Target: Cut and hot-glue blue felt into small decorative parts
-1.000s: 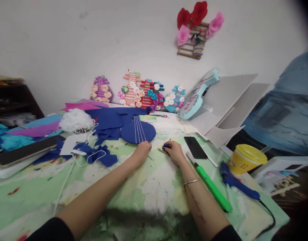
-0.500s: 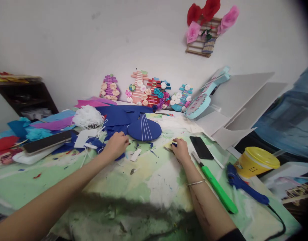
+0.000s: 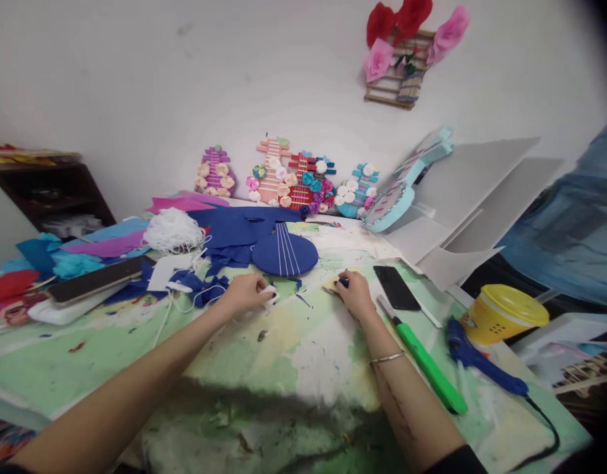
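Observation:
My left hand is closed on a small white piece low over the table, just in front of a blue oval with white strings fanned across it. My right hand rests on the table with its fingers curled round a small dark blue thing; a yellowish scrap lies at its fingertips. Blue paper and a ball of white string are behind my left hand. A black phone and a green-handled cutter lie right of my right hand.
Decorated guitar shapes stand against the wall. On the right are a blue glue gun with its cord, a yellow tub and leaning grey boards. A dark phone-like slab and coloured paper lie at left.
My left hand has moved right and slightly nearer, from beside the blue paper scraps, and has taken hold of the small white piece. My right hand has hardly moved.

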A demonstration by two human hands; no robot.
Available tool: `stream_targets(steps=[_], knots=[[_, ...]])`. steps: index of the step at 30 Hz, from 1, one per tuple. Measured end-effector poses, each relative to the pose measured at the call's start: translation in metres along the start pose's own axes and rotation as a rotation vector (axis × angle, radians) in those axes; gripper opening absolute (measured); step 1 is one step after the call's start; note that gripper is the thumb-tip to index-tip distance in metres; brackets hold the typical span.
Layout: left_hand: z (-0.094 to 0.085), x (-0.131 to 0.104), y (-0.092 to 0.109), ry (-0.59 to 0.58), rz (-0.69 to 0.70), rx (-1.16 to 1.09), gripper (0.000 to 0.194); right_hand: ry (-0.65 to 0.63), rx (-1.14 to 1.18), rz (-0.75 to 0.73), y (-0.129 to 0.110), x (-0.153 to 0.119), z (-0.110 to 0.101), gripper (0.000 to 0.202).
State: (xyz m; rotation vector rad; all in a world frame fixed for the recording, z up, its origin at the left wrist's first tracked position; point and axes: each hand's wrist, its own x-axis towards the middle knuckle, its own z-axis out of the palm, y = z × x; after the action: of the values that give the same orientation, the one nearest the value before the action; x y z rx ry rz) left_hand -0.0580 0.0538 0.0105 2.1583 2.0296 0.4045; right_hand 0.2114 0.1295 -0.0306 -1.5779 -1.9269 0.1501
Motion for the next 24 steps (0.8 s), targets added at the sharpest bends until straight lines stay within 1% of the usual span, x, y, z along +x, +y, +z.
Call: stream_targets(steps=[2,6,9,11,13,15,17,18,19,21,23,24], knots=[[0.003,0.001,0.002,0.009,0.001,0.003,0.024,0.017,0.015,0.011,0.000,-0.001,0.000,0.021],[0.015,0.003,0.006,0.003,-0.013,0.063,0.017,0.068,0.058,0.005,-0.003,-0.004,-0.005,0.022],[0.018,0.004,0.007,-0.009,-0.020,0.097,0.016,0.092,0.103,-0.022,-0.007,-0.004,-0.007,0.021],[0.015,0.005,0.009,-0.003,-0.016,0.113,0.016,0.099,0.137,-0.036,-0.009,-0.004,-0.007,0.021],[0.008,0.005,0.012,0.026,-0.019,0.133,0.019,0.105,0.175,-0.045,-0.010,-0.004,-0.007,0.020],[-0.001,0.004,0.018,0.093,-0.040,0.140,0.025,0.110,0.220,-0.049,-0.009,-0.003,-0.007,0.020],[-0.012,0.003,0.025,0.157,-0.066,0.076,0.023,0.111,0.278,-0.054,-0.009,-0.003,-0.007,0.021],[-0.016,0.003,0.029,0.146,-0.068,-0.013,0.021,0.104,0.313,-0.060,-0.010,-0.003,-0.007,0.022],[-0.020,0.003,0.033,0.099,-0.062,-0.146,0.019,0.086,0.355,-0.072,-0.011,-0.004,-0.006,0.023],[-0.022,0.003,0.040,-0.062,-0.055,-0.534,0.020,0.010,0.453,-0.113,-0.019,-0.007,-0.005,0.024],[-0.017,0.003,0.046,-0.218,-0.090,-0.969,0.023,-0.102,0.551,-0.180,-0.029,-0.013,-0.005,0.027],[-0.012,0.004,0.048,-0.277,-0.125,-1.159,0.022,-0.171,0.624,-0.222,-0.035,-0.016,-0.005,0.030]])
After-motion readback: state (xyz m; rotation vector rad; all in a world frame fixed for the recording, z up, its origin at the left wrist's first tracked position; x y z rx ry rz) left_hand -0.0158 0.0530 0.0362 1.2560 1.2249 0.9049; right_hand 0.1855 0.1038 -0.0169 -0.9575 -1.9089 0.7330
